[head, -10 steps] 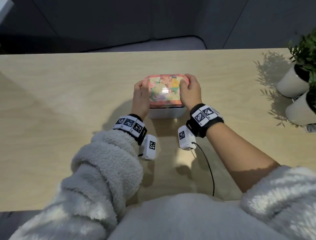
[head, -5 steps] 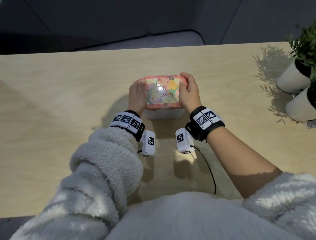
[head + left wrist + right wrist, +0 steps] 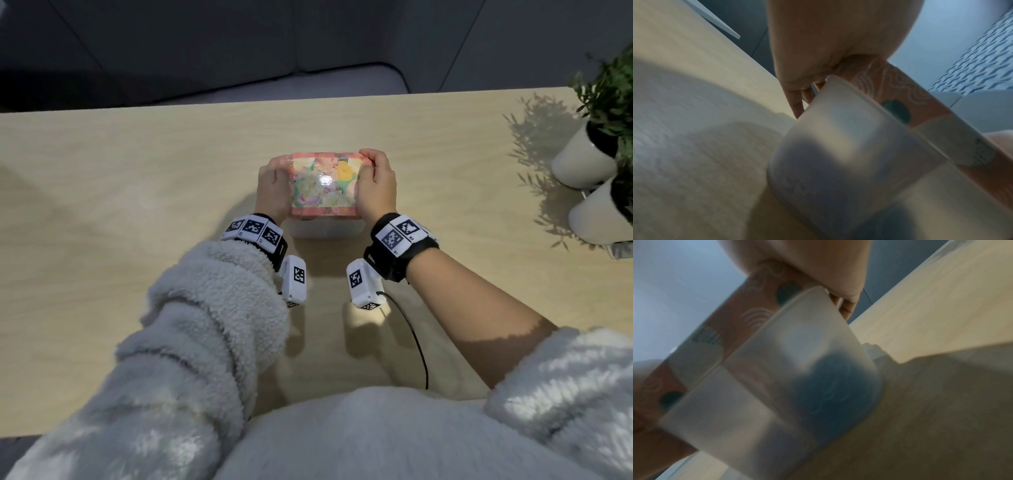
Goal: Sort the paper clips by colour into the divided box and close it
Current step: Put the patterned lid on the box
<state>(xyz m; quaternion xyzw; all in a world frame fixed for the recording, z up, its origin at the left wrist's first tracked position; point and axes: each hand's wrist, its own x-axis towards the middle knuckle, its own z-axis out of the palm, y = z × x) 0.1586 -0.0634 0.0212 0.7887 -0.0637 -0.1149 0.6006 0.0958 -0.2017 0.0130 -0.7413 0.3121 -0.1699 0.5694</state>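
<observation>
A frosted white box (image 3: pixel 325 230) stands on the wooden table (image 3: pixel 137 164) in the middle, under a pink lid with a floral print (image 3: pixel 323 183). My left hand (image 3: pixel 273 186) grips the lid's left end and my right hand (image 3: pixel 376 185) grips its right end, fingers curled over the far edge. In the left wrist view the box (image 3: pixel 838 154) sits below the lid's rim (image 3: pixel 900 91). The right wrist view has the box (image 3: pixel 777 386) with a dark blue mass showing dimly through its wall; the lid (image 3: pixel 748 305) sits on top. No single paper clip is visible.
Two white plant pots (image 3: pixel 582 161) with green leaves stand at the table's right edge. A black cable (image 3: pixel 416 342) runs from my right wrist toward the near edge. A dark sofa lies beyond the far edge.
The lid has come down level over the box, with less of the white box showing beneath it. Both hands stay on the lid's ends.
</observation>
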